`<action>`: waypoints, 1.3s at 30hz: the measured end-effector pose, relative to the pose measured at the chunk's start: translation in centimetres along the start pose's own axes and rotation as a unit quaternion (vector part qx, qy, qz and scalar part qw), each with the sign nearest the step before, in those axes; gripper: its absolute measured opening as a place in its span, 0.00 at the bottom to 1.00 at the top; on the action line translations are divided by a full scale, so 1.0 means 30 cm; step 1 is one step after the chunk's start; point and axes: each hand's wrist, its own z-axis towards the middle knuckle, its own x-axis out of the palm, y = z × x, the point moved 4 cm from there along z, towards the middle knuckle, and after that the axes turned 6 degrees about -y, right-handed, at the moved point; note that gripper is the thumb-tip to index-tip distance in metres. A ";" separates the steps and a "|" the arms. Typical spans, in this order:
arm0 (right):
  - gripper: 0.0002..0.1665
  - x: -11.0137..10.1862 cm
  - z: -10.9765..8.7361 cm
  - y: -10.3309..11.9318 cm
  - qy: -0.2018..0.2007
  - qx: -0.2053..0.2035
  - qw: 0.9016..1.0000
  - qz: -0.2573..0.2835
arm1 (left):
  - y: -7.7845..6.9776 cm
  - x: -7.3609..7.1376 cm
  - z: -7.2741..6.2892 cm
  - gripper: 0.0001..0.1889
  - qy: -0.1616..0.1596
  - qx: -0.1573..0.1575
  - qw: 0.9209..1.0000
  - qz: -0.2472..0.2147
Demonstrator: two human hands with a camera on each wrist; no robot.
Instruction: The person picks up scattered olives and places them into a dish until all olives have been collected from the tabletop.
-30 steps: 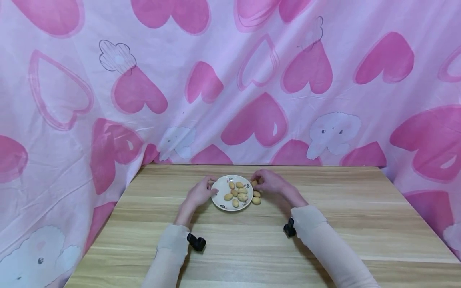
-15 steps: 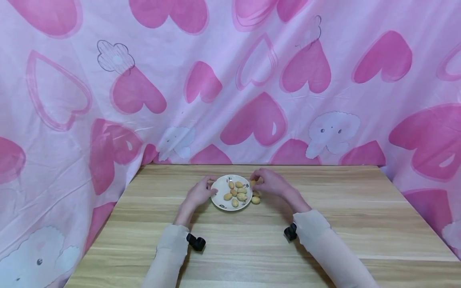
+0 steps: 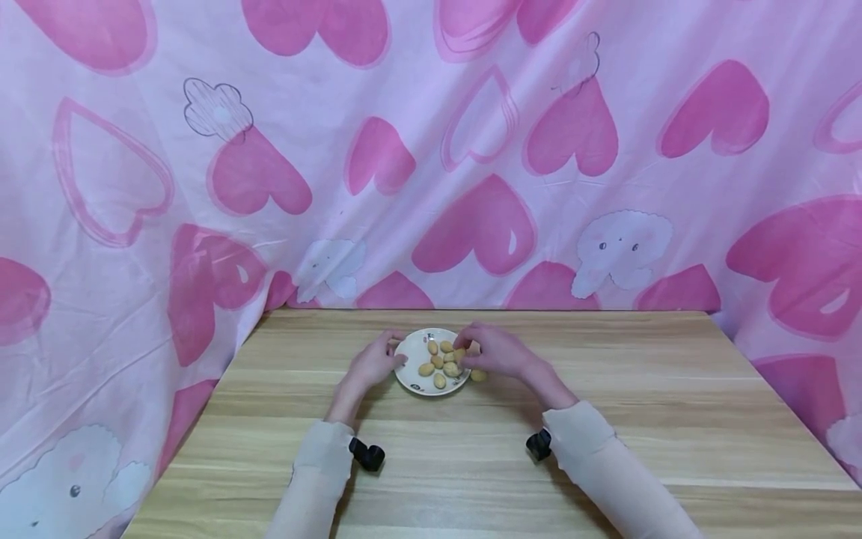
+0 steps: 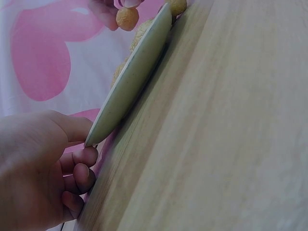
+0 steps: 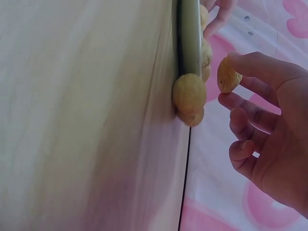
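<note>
A small white plate (image 3: 412,362) with a dark printed pattern on its rim stands on the table, bearing several light-brown walnuts (image 3: 440,381). My left hand (image 3: 370,364) pinches the plate's left rim, thumb on top and fingers below. Over the plate's right side, my right hand (image 3: 501,350) holds one walnut (image 5: 228,76) between thumb and fingertips, clear of the plate. Other walnuts (image 5: 188,94) lie on the table just beyond the right rim; in the head view the right hand partly covers them.
The wooden tabletop (image 3: 444,471) extends around the plate. Behind it hangs a pink curtain (image 3: 377,247) printed with hearts. A black wrist camera (image 3: 367,454) is strapped at the left sleeve, another camera (image 3: 539,445) at the right.
My right hand has picked up a walnut from beside the plate and moved left with it over the plate's right side. The left hand and plate have stayed in place.
</note>
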 end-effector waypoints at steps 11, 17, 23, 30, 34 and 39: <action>0.16 0.028 0.007 0.078 0.012 -0.027 1.000 -0.011 | 0.005 0.000 -0.002 0.25 0.000 0.004 1.000 -0.007; 0.16 0.055 0.014 0.132 0.025 -0.046 0.999 -0.003 | 0.007 -0.001 -0.003 0.25 0.000 0.005 1.000 -0.006; 0.15 0.081 0.019 0.170 0.042 -0.049 0.998 -0.012 | 0.005 -0.003 -0.002 0.25 0.000 0.004 1.000 -0.002; 0.11 0.114 0.025 0.188 0.059 -0.062 0.996 -0.035 | 0.002 -0.002 0.002 0.24 0.001 0.007 1.000 -0.003; 0.11 0.129 0.027 0.183 0.063 -0.057 0.995 -0.046 | 0.002 -0.001 0.001 0.24 0.002 0.007 1.000 -0.007; 0.10 0.127 0.027 0.178 0.058 -0.058 0.996 -0.038 | 0.007 0.001 0.003 0.24 0.002 0.007 1.000 -0.004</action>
